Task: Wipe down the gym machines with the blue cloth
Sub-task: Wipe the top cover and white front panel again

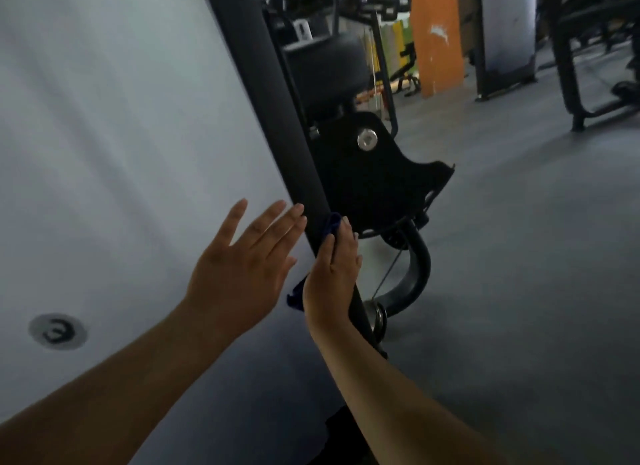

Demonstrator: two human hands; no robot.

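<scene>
Just below the frame's center, the right hand (332, 274) wraps around the blue cloth (333, 224), holding it against a black post (277, 118); cloth shows past the fingertips and the wrist. Beside it, the left hand (239, 267) lies flat with fingers spread on the pale panel (121, 153). To the right are a black bracket (374, 187) and grey floor (519, 257).

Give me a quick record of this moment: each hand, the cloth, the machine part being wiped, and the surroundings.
left hand: open, fingers spread, at the white panel beside the post
right hand: holds the blue cloth against the black post
cloth: bunched under the hand, ends showing above and below it
nearby: black bracket with silver bolt, grey floor, orange pillar
</scene>
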